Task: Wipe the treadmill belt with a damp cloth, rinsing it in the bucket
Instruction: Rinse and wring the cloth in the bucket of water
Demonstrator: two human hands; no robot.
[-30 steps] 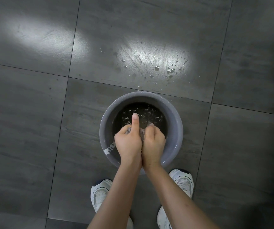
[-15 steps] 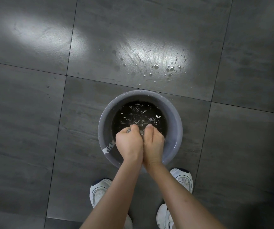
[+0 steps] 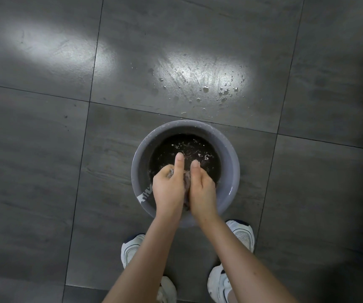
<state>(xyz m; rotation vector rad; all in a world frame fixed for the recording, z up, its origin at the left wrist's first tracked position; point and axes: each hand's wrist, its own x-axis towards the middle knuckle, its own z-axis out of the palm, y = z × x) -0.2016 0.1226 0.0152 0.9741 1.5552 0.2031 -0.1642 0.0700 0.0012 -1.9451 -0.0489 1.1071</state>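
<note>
Dark gray floor tiles (image 3: pixel 45 171) filled my whole screen, with thin lines running between them. Two bright spots of light lay on the tiles at the far side. Little water drops (image 3: pixel 205 89) sat in one of those spots, a short way past the bucket.

A round gray bucket (image 3: pixel 230 154) stood on the floor right in front of the person's feet. It had dark water (image 3: pixel 187 147) in it, with small white flecks on top. I saw a white mark (image 3: pixel 145 194) on the inside wall, on the left side.

Both hands were over the near part of the bucket, pressed close side by side. The left hand (image 3: pixel 168 189) was curled around the cloth (image 3: pixel 186 182), and its thumb (image 3: pixel 179 162) stuck out straight toward the water. The right hand (image 3: pixel 202 189) gripped the cloth too, with its thumb (image 3: pixel 195 169) lying along the top. The cloth was a wet, bunched-up lump squeezed between the two hands. Only a small bit of it showed, so I could not tell its full shape. I could not tell if it touched the water.

Two bare arms reached down from the bottom of my view. White shoes (image 3: pixel 130 250) peeked out on both sides of the arms.
</note>
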